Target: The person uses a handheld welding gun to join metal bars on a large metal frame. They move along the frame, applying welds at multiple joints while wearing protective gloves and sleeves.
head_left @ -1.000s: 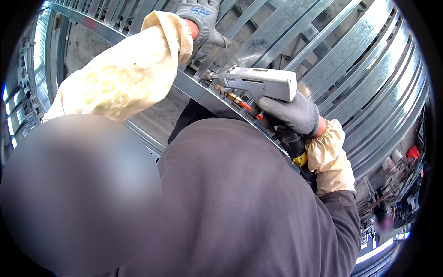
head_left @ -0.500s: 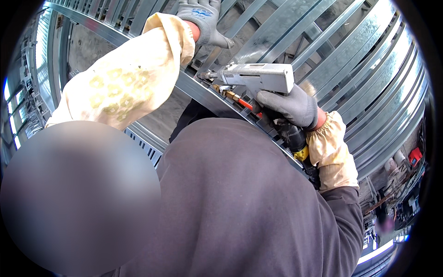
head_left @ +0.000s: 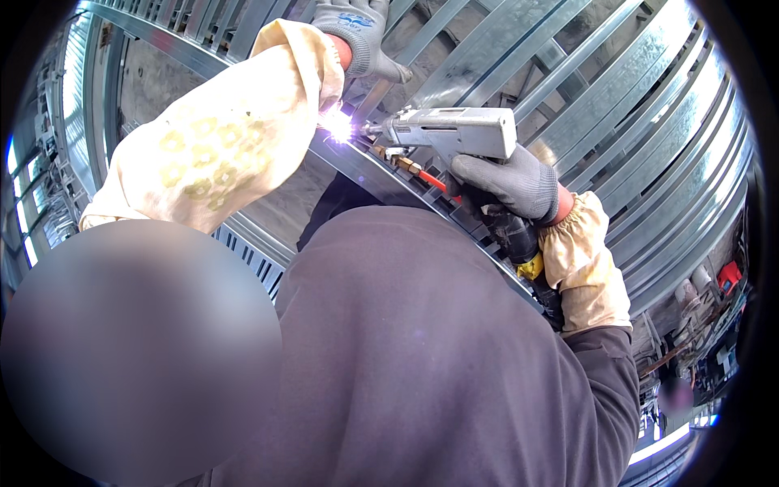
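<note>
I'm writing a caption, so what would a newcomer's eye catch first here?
First, the violet-white flare, above centre, at the tip of a grey gun-shaped tool. Then the gloved right hand gripping that tool, and the gloved left hand over metal slats at the top edge.

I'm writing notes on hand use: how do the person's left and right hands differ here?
The left hand is spread over the metal bars, while the right hand is wrapped around a grey gun-shaped tool. The left hand's fingertips are cut off by the picture's top edge; the right hand sits lower and farther right. The left glove shows a blue marking; none shows on the right glove. Both gloves are grey.
</note>
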`<state>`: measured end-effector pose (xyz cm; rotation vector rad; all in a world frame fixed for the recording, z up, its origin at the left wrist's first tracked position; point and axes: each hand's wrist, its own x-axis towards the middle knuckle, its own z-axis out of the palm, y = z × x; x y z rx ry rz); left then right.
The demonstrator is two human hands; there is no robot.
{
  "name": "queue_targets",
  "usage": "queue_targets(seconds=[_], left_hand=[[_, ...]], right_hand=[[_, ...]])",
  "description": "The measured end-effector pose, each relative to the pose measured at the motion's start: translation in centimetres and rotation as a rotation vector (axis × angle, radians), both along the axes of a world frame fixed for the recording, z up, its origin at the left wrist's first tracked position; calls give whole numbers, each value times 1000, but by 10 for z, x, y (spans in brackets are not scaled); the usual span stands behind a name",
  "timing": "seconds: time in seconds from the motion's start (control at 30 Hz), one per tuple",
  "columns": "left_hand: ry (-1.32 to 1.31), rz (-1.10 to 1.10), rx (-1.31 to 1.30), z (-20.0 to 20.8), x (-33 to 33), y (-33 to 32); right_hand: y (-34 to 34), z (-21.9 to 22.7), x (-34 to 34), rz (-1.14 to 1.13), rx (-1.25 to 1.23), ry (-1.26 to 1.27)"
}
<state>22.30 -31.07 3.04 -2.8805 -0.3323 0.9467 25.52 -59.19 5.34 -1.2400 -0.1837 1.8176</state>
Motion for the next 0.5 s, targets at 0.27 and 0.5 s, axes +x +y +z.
queue_targets(seconds=[0.27,0.5], left_hand=[[-31,-20,27,-14,-6,4],[-51,-22,0,-10,-5,2]], right_hand=[[-3,2,-1,-43,8,6],[-6,-3,-2,-30,-8,6]])
